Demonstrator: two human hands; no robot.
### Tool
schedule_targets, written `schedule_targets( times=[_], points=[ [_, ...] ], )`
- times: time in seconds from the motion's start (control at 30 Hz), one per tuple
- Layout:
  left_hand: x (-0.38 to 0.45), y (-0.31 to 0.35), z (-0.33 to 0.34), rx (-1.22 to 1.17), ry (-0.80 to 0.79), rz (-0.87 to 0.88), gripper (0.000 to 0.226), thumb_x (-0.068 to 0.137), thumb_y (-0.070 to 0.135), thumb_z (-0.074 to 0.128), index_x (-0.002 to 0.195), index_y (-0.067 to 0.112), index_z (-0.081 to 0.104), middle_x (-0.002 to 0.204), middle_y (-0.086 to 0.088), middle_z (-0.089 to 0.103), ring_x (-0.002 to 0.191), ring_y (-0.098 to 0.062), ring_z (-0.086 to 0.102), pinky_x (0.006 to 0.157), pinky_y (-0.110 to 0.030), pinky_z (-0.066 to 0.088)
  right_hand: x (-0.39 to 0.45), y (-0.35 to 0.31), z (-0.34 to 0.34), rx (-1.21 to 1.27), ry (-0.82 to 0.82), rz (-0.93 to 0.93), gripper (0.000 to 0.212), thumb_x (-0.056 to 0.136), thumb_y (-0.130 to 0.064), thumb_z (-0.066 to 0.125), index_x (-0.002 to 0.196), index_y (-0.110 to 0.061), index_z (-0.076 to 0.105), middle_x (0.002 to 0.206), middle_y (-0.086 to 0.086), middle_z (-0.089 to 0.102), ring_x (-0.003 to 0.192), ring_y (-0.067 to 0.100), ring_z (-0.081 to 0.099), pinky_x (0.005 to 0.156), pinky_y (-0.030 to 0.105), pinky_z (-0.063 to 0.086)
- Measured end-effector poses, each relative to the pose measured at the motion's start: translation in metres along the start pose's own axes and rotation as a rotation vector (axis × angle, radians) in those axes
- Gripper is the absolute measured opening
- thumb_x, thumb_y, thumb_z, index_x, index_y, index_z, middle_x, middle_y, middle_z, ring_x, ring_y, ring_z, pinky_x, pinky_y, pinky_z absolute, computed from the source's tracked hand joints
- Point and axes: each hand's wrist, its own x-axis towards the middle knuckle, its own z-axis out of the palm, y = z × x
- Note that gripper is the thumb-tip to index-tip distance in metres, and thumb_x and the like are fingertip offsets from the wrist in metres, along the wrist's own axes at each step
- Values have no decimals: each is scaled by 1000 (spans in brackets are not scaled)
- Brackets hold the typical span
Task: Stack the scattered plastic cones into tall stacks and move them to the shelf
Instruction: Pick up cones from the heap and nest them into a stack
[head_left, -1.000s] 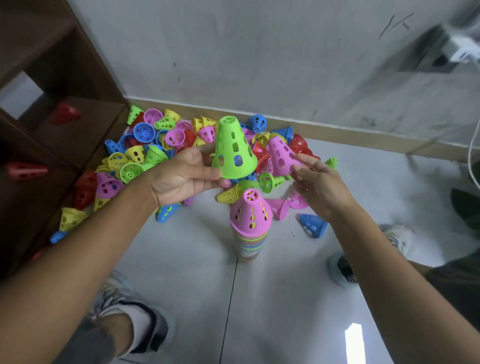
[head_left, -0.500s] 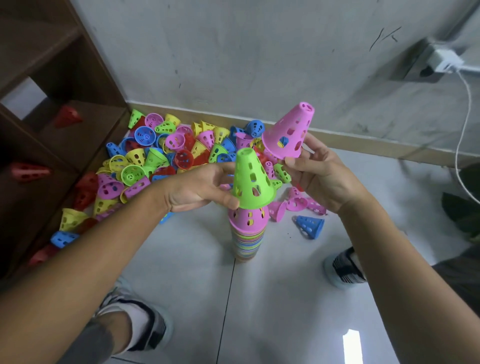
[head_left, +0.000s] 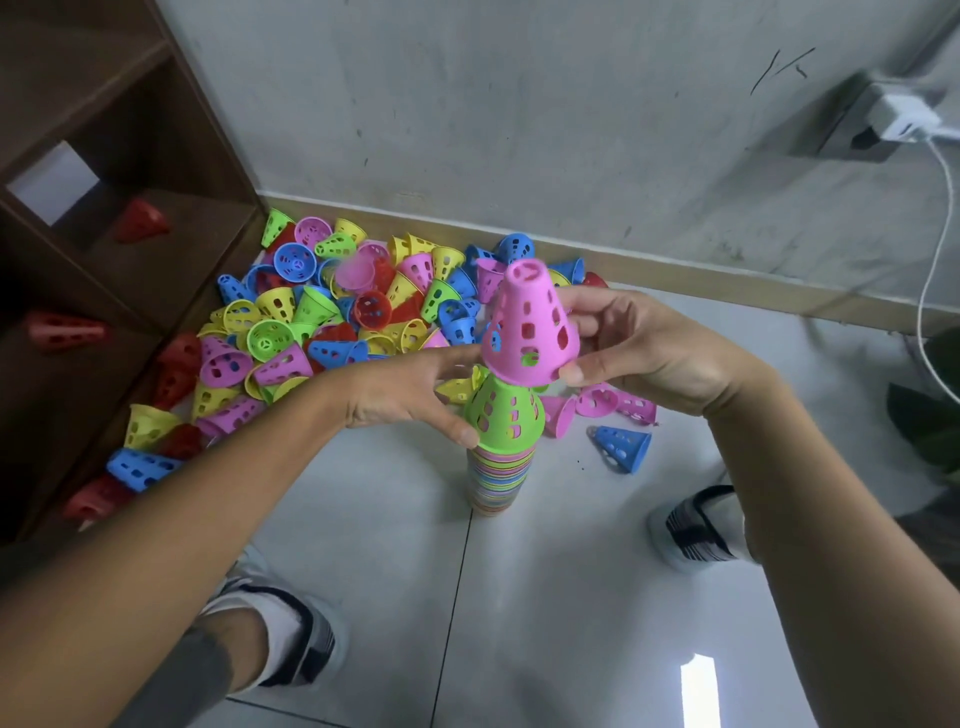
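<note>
I see my right hand (head_left: 639, 353) just right of frame centre, thumb and fingers pinching the lower rim of a pink perforated cone (head_left: 527, 325). The cone is upright, slightly tilted, and hovers directly over the top of the stack; its rim overlaps the tip of the green cone (head_left: 503, 415), though I cannot tell whether the two touch.

My left hand (head_left: 402, 395) reaches in from the lower left. Its thumb lies against the left side of the green cone near the rim, and the fingers stretch out fairly straight behind the cone, loosely spread; I cannot tell if they touch it.

The green cone caps a tall stack of cones (head_left: 497, 480) with rims striped in many colours, standing upright on the grey tiled floor (head_left: 374, 545) at frame centre.

Behind the stack, in the middle left of the frame, a scattered pile of cones (head_left: 332, 317) in yellow, blue, green, pink and red lies against the baseboard. A lone blue cone (head_left: 622, 448) lies on its side right of the stack, with pink cones just behind it. The dark wooden shelf (head_left: 104, 171) fills the upper left, a red cone (head_left: 140, 221) lying inside one compartment.
</note>
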Motion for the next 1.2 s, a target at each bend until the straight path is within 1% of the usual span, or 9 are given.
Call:
schedule_targets(
  times=[0.1,0.2,0.37,0.5,0.63,0.73,0.97,1.07,1.2],
  points=[
    [-1,-3,-4,13,-24,0,78,76,2,84,131,47,53,143,23,53,135,2,44,94,-15,47,1,4,1,-120,-39,71,63,79,14,70,137,-6,56,125,40,57,115,43,62,104,48,50],
    [-3,-10,-10,-6,-24,-16,70,78,4,83,133,39,58,142,16,57,137,-9,47,103,-31,48,2,6,4,-281,-12,138,60,79,11,74,134,-8,59,114,38,61,93,30,69,89,40,57],
    [-2,-36,-23,-75,129,-125,61,72,26,87,128,34,65,137,8,61,129,-18,56,111,-52,45,5,11,6,-455,-20,218,59,76,-5,84,128,-21,62,105,19,71,93,32,70,94,55,54],
    [1,-49,-27,-74,252,-203,39,85,27,80,121,35,68,128,14,66,121,-7,61,104,-47,50,5,17,2,-501,-12,244,60,73,-11,88,124,-29,61,98,12,71,90,31,70,91,56,55],
    [10,-63,-29,-103,364,-262,30,89,32,75,118,28,68,120,5,70,117,-15,65,99,-44,53,3,21,-9,-496,-13,295,62,71,-11,89,122,-33,61,84,8,68,79,22,66,81,36,57],
    [20,-75,-30,-129,435,-295,21,93,29,72,113,25,68,114,0,71,110,-21,66,91,-39,53,3,32,-20,-411,71,293,61,73,-8,87,125,-28,62,90,12,68,81,20,69,76,26,55],
    [51,-103,-30,-132,463,-320,34,91,35,71,123,24,65,122,-3,66,110,-22,63,80,-33,52,18,102,-61,-453,427,355,31,94,-29,68,122,-35,59,120,-2,67,100,13,68,85,34,59],
    [75,-113,-31,-92,494,-295,27,99,31,62,125,24,64,125,4,63,107,-15,60,79,-33,51,24,134,-74,-377,496,444,32,98,-22,62,128,-29,58,129,3,61,109,20,64,90,38,56],
    [105,-127,-33,40,490,-157,25,99,22,64,123,16,67,127,-1,64,113,-12,61,85,-19,52,38,168,-82,-317,515,551,42,100,-13,57,141,-20,50,140,10,51,115,29,58,97,48,52]
  ],
)
